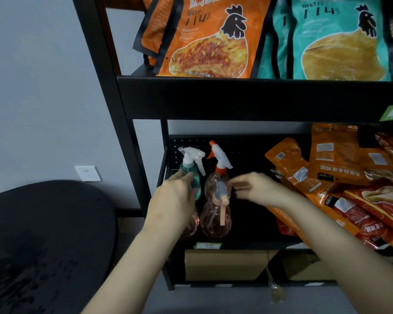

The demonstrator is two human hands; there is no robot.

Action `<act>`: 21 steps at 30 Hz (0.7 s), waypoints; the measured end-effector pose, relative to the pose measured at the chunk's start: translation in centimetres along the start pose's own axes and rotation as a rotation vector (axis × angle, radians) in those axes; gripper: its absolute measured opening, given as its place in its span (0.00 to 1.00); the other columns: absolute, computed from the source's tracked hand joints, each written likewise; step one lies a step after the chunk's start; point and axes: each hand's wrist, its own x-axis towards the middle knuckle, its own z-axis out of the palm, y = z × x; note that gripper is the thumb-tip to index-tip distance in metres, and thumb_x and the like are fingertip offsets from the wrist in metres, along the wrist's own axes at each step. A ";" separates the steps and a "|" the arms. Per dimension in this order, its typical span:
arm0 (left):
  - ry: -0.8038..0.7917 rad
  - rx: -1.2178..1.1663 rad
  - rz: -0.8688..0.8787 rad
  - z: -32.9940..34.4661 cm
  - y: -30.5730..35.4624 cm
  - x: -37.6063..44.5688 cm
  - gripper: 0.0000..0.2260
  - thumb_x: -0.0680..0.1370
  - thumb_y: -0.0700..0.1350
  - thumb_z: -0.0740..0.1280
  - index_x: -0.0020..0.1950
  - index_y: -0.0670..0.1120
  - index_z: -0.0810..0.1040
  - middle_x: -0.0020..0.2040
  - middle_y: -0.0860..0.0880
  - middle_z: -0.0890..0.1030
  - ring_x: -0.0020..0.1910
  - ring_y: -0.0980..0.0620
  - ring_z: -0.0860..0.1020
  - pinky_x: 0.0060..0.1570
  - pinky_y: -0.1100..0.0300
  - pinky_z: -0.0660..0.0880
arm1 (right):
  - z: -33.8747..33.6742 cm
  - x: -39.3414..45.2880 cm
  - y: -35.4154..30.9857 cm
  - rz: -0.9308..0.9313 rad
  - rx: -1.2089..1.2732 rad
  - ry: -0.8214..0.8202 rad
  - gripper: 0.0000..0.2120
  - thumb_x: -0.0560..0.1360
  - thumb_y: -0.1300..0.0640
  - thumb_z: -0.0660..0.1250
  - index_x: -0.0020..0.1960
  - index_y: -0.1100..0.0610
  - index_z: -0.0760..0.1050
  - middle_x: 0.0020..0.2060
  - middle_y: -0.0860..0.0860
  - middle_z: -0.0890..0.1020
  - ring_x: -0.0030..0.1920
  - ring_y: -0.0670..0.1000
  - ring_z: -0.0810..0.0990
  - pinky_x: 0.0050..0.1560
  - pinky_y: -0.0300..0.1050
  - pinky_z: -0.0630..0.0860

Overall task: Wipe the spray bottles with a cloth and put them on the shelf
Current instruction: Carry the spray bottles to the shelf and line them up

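Several spray bottles stand at the left end of the lower shelf. A teal spray bottle with a white trigger is at the back left, and my left hand is wrapped around it. Beside it stands a pink bottle with an orange-and-white trigger. In front is a pink bottle with a peach trigger. Another pink bottle is mostly hidden behind my left hand. My right hand is blurred, its fingers spread and reaching the back pink bottle's right side. No cloth is visible.
Orange snack packets are piled on the right half of the lower shelf. Orange and teal chicken bags fill the shelf above. Cardboard boxes sit under the shelf. A black round seat is at the lower left, with a wall socket behind it.
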 end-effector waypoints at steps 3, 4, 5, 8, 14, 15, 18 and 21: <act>-0.017 0.038 -0.055 0.2 -0.8 0.1 0.12 0.79 0.44 0.60 0.60 0.46 0.75 0.55 0.47 0.78 0.52 0.43 0.77 0.42 0.55 0.71 | -2.4 0.4 -2.3 0.015 -0.098 0.175 0.14 0.77 0.57 0.64 0.63 0.52 0.74 0.58 0.48 0.79 0.56 0.47 0.77 0.57 0.41 0.72; -0.025 0.035 -0.074 0.4 -0.9 0.0 0.12 0.79 0.44 0.59 0.61 0.47 0.75 0.50 0.46 0.79 0.47 0.43 0.78 0.40 0.55 0.71 | -2.7 0.8 -3.2 0.001 -0.118 0.233 0.13 0.78 0.56 0.63 0.62 0.52 0.75 0.58 0.48 0.79 0.56 0.47 0.77 0.57 0.41 0.71; -0.032 0.031 -0.093 0.5 -1.0 -0.1 0.13 0.80 0.43 0.58 0.62 0.48 0.75 0.45 0.46 0.78 0.42 0.43 0.77 0.38 0.56 0.71 | -2.7 1.3 -4.2 -0.020 -0.132 0.285 0.13 0.78 0.56 0.63 0.61 0.52 0.76 0.57 0.48 0.80 0.55 0.47 0.78 0.57 0.40 0.71; -0.014 0.039 -0.145 0.9 -1.3 -0.1 0.15 0.81 0.43 0.56 0.66 0.49 0.74 0.38 0.46 0.75 0.36 0.42 0.74 0.35 0.55 0.70 | -1.8 3.3 -6.4 -0.084 -0.160 0.365 0.14 0.77 0.54 0.64 0.61 0.53 0.77 0.56 0.51 0.81 0.53 0.47 0.79 0.56 0.39 0.71; -0.003 0.031 -0.194 1.2 -1.0 -0.2 0.14 0.82 0.45 0.55 0.59 0.44 0.78 0.35 0.46 0.74 0.33 0.44 0.73 0.33 0.56 0.70 | 0.0 7.8 -8.7 -0.116 -0.345 0.348 0.17 0.76 0.50 0.65 0.56 0.62 0.79 0.45 0.58 0.83 0.46 0.57 0.81 0.47 0.49 0.78; 0.000 0.018 -0.202 1.2 -0.9 -0.2 0.14 0.82 0.46 0.55 0.58 0.43 0.78 0.35 0.45 0.75 0.33 0.42 0.74 0.34 0.55 0.71 | 0.2 8.4 -9.0 -0.119 -0.381 0.346 0.15 0.76 0.51 0.65 0.48 0.64 0.79 0.38 0.57 0.81 0.38 0.56 0.80 0.39 0.46 0.77; 0.007 -0.009 -0.209 1.2 -0.7 -0.1 0.14 0.82 0.45 0.55 0.57 0.43 0.78 0.35 0.45 0.77 0.36 0.41 0.78 0.36 0.55 0.73 | 0.8 9.8 -9.5 -0.104 -0.479 0.335 0.18 0.76 0.54 0.65 0.30 0.59 0.67 0.26 0.52 0.68 0.27 0.51 0.68 0.26 0.41 0.60; 0.010 -0.038 -0.213 1.3 -0.6 -0.2 0.13 0.82 0.45 0.56 0.58 0.44 0.77 0.36 0.45 0.78 0.37 0.42 0.79 0.37 0.54 0.75 | 1.1 10.7 -9.9 -0.091 -0.482 0.303 0.12 0.76 0.57 0.64 0.35 0.61 0.73 0.31 0.53 0.72 0.34 0.54 0.73 0.30 0.40 0.64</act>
